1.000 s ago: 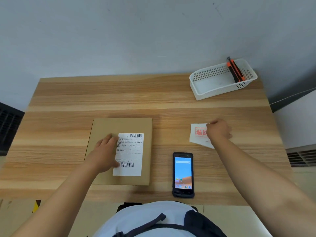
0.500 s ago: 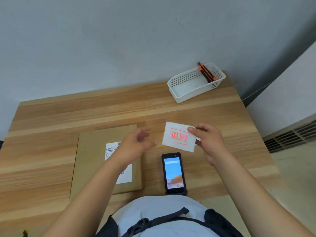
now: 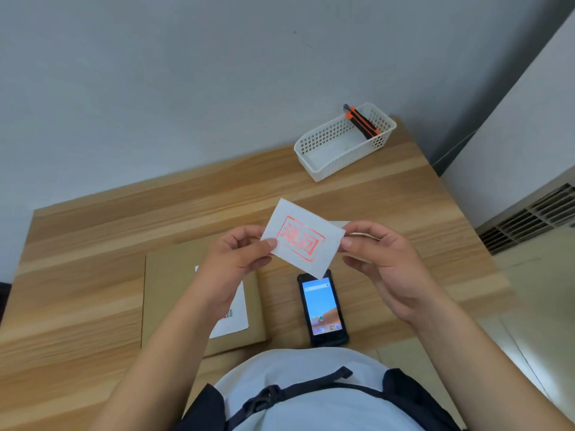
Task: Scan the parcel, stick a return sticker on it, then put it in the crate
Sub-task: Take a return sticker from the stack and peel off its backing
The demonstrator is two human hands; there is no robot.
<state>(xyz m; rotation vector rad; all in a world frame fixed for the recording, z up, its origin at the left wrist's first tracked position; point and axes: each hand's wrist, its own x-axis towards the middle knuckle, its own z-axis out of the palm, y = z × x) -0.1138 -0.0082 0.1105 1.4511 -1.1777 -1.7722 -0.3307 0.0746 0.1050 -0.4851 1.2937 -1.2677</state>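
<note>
Your left hand (image 3: 239, 259) and right hand (image 3: 382, 259) pinch the sticker (image 3: 303, 241) by its ends; it looks thin and floppy. Peel from a corner; press it on the box (image 3: 174, 284).

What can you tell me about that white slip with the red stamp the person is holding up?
The sticker is a small white rectangle, thin and papery-looking, printed with two red characters inside a red rectangular frame. It is held tilted in the air above the wooden table, printed side towards the camera. The left hand pinches its left edge, the right hand its right edge. Nothing else touches it.

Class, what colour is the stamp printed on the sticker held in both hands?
Red, on the white sticker, seen in the head view.
</note>
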